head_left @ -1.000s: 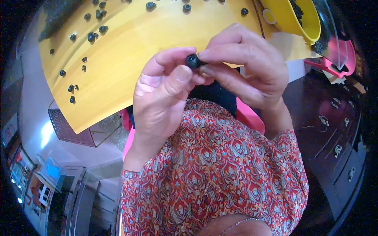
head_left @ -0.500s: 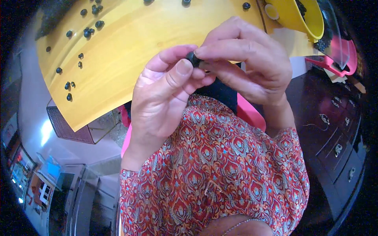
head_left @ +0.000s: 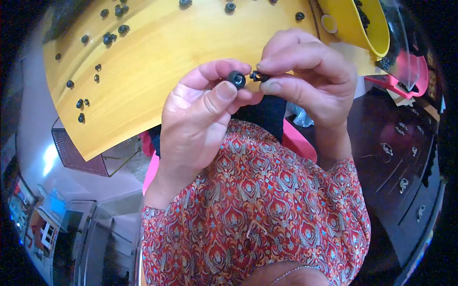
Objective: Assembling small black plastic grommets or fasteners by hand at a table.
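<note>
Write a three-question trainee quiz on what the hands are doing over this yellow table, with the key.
1. True or false: the left hand pinches a small black ring-shaped piece between thumb and fingers.
2. What does the right hand hold? A) a red pen B) a small black piece C) a white cup
3. Fill in: more small black pieces lie scattered on the ______ table.

Key: 1 true; 2 B; 3 yellow. The two held pieces sit close together, with a slight gap between them.
</note>
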### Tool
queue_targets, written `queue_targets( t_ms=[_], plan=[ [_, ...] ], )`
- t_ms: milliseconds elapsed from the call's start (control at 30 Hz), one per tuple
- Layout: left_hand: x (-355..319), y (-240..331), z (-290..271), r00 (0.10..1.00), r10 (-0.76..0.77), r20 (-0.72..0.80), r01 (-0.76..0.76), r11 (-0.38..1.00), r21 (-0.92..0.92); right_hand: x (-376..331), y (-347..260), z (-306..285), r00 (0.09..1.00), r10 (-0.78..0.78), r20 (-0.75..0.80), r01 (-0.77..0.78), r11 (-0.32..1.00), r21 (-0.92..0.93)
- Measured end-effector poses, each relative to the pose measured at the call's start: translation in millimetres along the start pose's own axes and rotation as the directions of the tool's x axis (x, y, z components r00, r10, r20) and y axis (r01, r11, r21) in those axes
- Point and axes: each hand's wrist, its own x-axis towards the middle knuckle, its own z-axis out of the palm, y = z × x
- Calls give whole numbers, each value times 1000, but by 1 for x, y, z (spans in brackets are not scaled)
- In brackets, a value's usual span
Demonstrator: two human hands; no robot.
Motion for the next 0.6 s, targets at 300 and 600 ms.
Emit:
queue_targets(
  t_ms=[300,600],
  plan=[
    [7,-3,-5,999,17,-31,-20,996,-87,5,-3,6,997,68,23,-67,997,-25],
    [10,-2,-8,992,128,12,-128,991,-34,8,-4,9,995,95,20,-93,992,-89]
  ],
)
